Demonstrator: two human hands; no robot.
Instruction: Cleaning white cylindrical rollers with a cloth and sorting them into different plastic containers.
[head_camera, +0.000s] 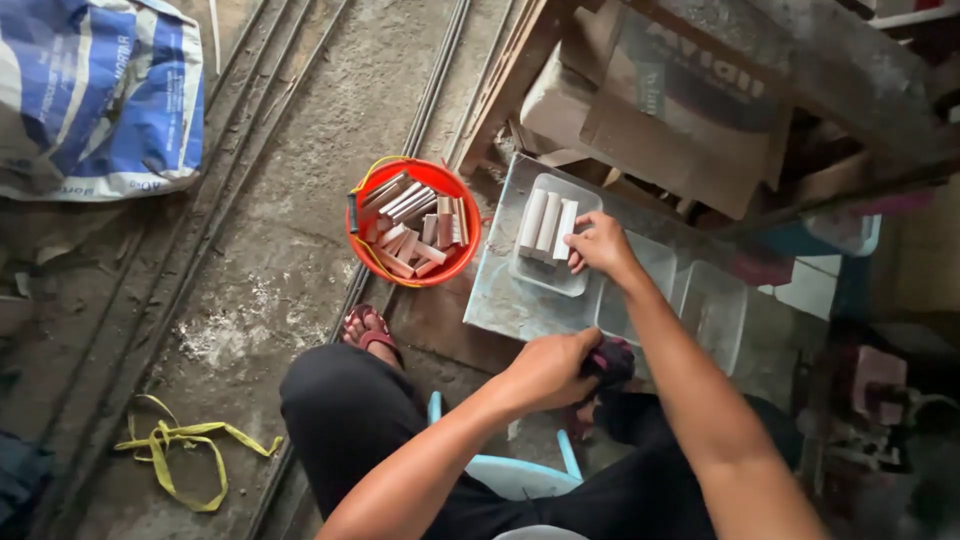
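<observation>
- A blue and white woven plastic sack (95, 95) lies crumpled on the floor at upper left; flattened brown cardboard boxes (665, 110) are stacked at upper right.
- A round orange plastic bucket (413, 222) holds many pale rectangular blocks, standing and leaning.
- A clear shallow plastic tray (552, 235) on a grey slab (495, 300) holds three pale rectangular sticks (547, 224); the right hand (600, 245) pinches the rightmost stick.
- Two more clear trays (715, 312) sit beside it.
- The left hand (548, 370) is curled on a dark knee.
- Dusty concrete floor (290, 230), metal rods, a yellow strap (175, 450).
</observation>
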